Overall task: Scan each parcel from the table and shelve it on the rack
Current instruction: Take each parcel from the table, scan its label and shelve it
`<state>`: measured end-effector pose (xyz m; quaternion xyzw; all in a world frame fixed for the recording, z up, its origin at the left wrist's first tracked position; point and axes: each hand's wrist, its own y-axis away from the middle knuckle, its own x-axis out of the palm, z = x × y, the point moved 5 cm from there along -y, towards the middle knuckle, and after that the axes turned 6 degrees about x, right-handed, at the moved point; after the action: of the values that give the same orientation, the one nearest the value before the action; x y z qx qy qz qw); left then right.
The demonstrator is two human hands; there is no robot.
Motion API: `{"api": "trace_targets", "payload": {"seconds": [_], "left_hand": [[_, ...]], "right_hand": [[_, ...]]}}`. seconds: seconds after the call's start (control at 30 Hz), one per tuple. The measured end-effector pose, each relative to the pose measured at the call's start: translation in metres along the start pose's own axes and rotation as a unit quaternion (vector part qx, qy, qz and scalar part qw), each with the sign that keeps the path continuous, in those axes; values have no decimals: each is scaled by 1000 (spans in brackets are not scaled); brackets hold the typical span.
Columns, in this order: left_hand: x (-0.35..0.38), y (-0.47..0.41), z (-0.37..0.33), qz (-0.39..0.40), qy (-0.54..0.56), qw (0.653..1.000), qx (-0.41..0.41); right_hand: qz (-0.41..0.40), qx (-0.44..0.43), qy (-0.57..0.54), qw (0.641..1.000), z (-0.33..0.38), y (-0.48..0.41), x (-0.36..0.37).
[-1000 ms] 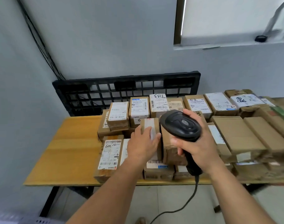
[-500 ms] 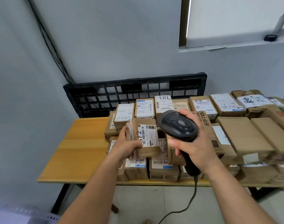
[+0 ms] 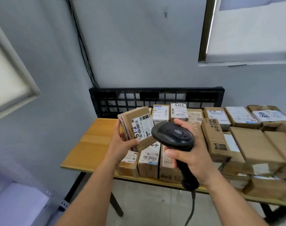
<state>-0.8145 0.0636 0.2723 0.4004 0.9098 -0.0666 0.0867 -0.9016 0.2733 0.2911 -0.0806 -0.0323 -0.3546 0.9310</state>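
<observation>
In the head view, a brown cardboard parcel (image 3: 139,128) was held up above the left part of the wooden table (image 3: 93,144), clear of its top and in front of the rows of boxes. It was grasped by the left hand (image 3: 121,144). The thumb was pressed on the lower edge of the white label, and the other fingers were curled behind the box's left side. The parcel was tilted, and its label, with barcodes and black handwritten marks, was turned toward the camera.

Just to the right of it, a black barcode scanner (image 3: 173,136) was held by the right hand (image 3: 191,157). The fingers were clenched round the handle, and one finger was laid over the far side of the scanner's head. The lower right corner of the parcel was covered by this head – whether the two were touching could not be told. A dark cable (image 3: 192,207) was seen hanging from the bottom of the handle toward the floor.

The table was crowded with other parcels (image 3: 148,162), packed side by side from its middle to the right edge of the picture, most of them with white labels. A long box printed with dark letters (image 3: 215,137) was laid among them. A black plastic pallet (image 3: 155,97) was stood on its edge against the grey wall behind the table, and thin black wires (image 3: 83,46) were run up the wall above it. At the lower left, a pale metal post with holes (image 3: 62,204) was seen – blurred.
</observation>
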Motion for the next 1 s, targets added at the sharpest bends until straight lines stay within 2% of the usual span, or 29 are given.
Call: {"api": "trace_targets", "payload": {"seconds": [0.17, 0.37, 1.0], "left_hand": [[-16, 10, -11, -24, 13, 1000, 11], [-41, 8, -27, -60, -59, 995, 46], [-50, -13, -38, 3, -137, 990, 37]], "right_hand": [[13, 6, 19, 1000, 6, 11, 5], [23, 3, 25, 999, 14, 18, 7], [48, -10, 40, 998, 18, 20, 2]]}}
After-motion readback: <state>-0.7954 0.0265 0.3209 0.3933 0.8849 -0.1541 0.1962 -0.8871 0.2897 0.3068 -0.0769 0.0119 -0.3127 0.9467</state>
